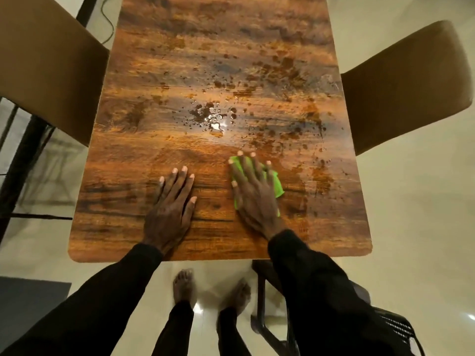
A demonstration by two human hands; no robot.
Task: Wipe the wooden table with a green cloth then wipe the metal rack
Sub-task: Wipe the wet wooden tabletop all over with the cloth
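Observation:
A wooden table with a glossy brown grain top fills the middle of the head view. Water drops and wet smears lie across its centre and right half. My right hand lies flat with straight, spread fingers on a bright green cloth, pressing it to the table near the front edge. The cloth shows only around the fingers and beside the hand. My left hand rests flat and open on the bare wood to the left of the cloth, holding nothing.
A brown padded chair stands at the table's left side and another at its right. A dark metal frame stands at the far left. A black table leg and my bare feet show below the front edge.

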